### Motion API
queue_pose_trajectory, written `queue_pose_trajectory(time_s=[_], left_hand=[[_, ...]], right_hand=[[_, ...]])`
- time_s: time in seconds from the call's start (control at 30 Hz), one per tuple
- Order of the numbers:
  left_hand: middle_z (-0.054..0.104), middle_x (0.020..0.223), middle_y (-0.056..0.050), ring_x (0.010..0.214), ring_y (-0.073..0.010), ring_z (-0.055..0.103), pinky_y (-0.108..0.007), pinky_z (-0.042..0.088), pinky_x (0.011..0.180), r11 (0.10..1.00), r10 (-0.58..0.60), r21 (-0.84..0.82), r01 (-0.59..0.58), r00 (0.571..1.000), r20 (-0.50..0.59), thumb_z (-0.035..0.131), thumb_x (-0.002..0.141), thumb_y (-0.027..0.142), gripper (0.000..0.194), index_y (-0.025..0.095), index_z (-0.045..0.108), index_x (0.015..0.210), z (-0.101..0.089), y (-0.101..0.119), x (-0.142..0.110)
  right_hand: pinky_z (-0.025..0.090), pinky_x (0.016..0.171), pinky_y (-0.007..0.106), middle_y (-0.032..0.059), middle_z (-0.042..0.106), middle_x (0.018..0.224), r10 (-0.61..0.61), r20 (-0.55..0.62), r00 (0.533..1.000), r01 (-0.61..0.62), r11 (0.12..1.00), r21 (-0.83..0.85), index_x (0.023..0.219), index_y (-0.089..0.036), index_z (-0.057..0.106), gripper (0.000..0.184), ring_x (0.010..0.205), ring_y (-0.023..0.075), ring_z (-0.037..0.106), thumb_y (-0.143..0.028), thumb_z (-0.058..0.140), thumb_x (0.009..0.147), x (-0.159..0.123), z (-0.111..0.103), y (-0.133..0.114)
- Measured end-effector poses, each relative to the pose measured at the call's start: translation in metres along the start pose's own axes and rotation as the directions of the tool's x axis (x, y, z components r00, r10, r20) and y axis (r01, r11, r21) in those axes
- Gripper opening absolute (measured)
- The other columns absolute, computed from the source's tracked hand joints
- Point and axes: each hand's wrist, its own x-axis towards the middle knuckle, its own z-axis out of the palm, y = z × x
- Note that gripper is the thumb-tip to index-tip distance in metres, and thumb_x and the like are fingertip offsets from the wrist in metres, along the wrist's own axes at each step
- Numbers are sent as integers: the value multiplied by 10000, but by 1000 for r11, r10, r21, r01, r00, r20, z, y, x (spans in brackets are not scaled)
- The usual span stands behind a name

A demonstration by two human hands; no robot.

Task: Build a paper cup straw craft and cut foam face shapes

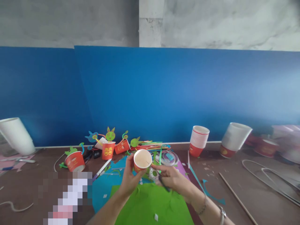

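My left hand (129,178) is closed around a red paper cup (142,160), held above the table with its open mouth tilted toward me. My right hand (170,177) is next to it on the right, fingers pinched on a small dark tool I cannot make out; its fingertips touch the cup's lower right side. A roll of white tape (153,174) shows just below the cup between my hands. Beneath them lies a green sheet (152,206) on a blue sheet (103,190).
Decorated red cups with green paper animals (108,149) stand at the back, beside colored straws (150,144). Stacked red cups (198,140) and a white-and-red stack (234,139) lean at right. A thin stick (236,197), wire loops (269,179) and a blue backboard (164,93) border the table.
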Motion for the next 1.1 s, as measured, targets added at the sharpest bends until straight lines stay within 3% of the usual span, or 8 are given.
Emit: queue_pose_trajectory(time_s=[0.1,0.2,0.37,0.53,0.67,0.8,0.97,1.1], left_hand=[[541,1178,-104,1091,-267,546,-395,435,914,996,74,60,-72,996,-44,747,676,336,611,217,417,1176,-1,-5,-1],[526,1212,-119,1119,-282,532,-415,435,917,990,124,76,-118,989,-76,741,679,327,608,219,417,1183,-2,-5,-2],[542,1204,-116,1117,-277,539,-402,440,918,992,115,53,-111,989,-93,736,677,345,584,217,438,1162,0,1,-3],[594,1146,-118,1061,-268,582,-380,463,894,996,-43,-78,45,999,27,725,691,390,592,190,441,1170,2,6,0],[599,1181,-133,1069,-277,583,-379,469,896,987,-112,-105,123,989,101,680,735,419,578,172,460,1209,0,6,1],[595,1199,-145,1063,-283,591,-381,485,874,981,-142,-116,154,984,103,655,756,436,577,168,447,1224,0,3,1],[583,1185,-161,1039,-283,603,-370,500,831,982,-125,-137,130,991,48,694,710,463,635,165,404,1190,2,4,2],[633,1076,-128,908,-251,642,-325,517,706,962,-194,-205,182,980,-39,652,730,515,576,175,440,1144,0,4,6]], right_hand=[[109,379,150,-93,309,538,116,262,958,-251,780,573,974,-177,592,327,418,45,238,-311,588,676,6,-9,2],[68,336,134,-100,256,521,58,468,882,-419,551,721,689,-164,511,198,376,23,197,-340,597,659,11,-16,7],[67,341,156,-100,286,523,78,377,923,-335,646,686,737,-162,558,218,373,28,173,-364,599,664,12,-10,9],[205,453,200,-73,393,567,-131,-7,991,131,991,-25,1191,-178,591,529,475,68,282,-199,611,663,3,2,4],[346,595,277,16,566,760,-332,-104,937,155,665,-731,1330,-276,490,730,663,167,484,-122,557,620,-2,6,4],[374,762,368,90,604,967,-457,-99,884,163,500,-851,1334,-282,479,707,916,267,513,-107,514,650,-2,11,7],[274,470,205,-47,444,619,-84,-20,996,81,990,-117,1262,-214,528,583,506,89,361,-213,571,681,0,6,5],[103,382,168,-79,329,587,42,202,978,-144,839,525,1177,-160,563,504,424,47,251,-319,595,699,-3,-9,-1]])
